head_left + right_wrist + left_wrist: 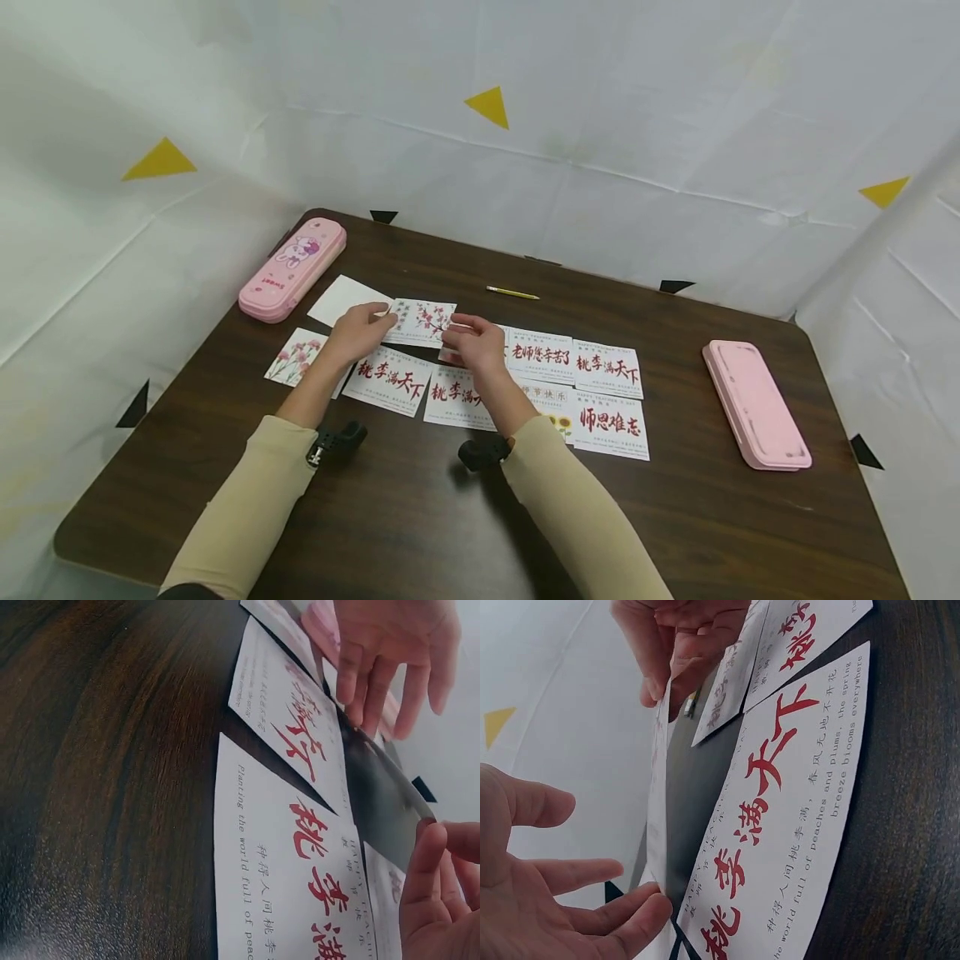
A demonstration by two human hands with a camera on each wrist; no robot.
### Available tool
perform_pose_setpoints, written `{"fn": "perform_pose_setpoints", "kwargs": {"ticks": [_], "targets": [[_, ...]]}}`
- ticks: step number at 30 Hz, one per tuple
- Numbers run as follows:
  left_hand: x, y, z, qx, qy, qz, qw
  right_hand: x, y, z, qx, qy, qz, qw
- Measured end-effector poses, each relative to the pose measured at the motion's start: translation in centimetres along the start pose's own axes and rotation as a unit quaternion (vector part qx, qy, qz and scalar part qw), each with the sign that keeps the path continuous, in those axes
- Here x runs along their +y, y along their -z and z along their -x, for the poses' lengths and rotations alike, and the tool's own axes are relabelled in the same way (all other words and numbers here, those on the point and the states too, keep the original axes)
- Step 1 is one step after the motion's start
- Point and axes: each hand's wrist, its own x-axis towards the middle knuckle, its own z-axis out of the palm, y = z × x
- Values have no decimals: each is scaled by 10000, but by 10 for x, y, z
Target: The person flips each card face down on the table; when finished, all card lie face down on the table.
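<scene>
A postcard with pink blossoms (429, 321) is raised between the two hands, seen nearly edge-on in the left wrist view. My right hand (480, 346) pinches its right edge between thumb and fingers. My left hand (362, 332) is at the card's left end, fingers extended and fingertips touching it, with the thumb held apart (544, 804). Below lie cards with red Chinese lettering, including one card (386, 380) under the left hand and another card (453, 398) below the right hand. A white card (343, 300) and a pink flower card (294, 357) lie around the left hand.
More lettered cards (609, 367) lie in two rows to the right. A yellow pencil (513, 292) lies behind them. One pink pencil case (292, 268) is at the table's back left, another pink case (757, 404) at the right. White sheeting (637, 108) hangs behind the table.
</scene>
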Motion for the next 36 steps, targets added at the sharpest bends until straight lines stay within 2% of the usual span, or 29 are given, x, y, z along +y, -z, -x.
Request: {"fn": "perform_pose_setpoints", "kwargs": {"ticks": [9,15,21,24,27,31,34,36], "targets": [[4,4,4,122,-34,147,9998,-8,3,4,-126,-12,-223,9997],[6,11,9,223,-133,787,9966,-12,9,2,-398,156,-138,9990],[8,24,13,371,-557,1424,9875,-22,14,1,-485,614,-185,9968],[8,27,14,573,-829,1536,9830,-24,15,1,-399,816,-213,9956],[6,25,12,959,-1040,1386,9802,-24,13,0,-307,953,-328,9944],[2,19,5,1659,-1292,789,9745,-20,8,-1,-118,1003,-381,9942],[-3,15,-1,2046,-1346,438,9686,-15,3,0,11,897,-287,9956],[-5,13,-5,2177,-1298,309,9669,-11,0,1,87,761,-201,9969]]}}
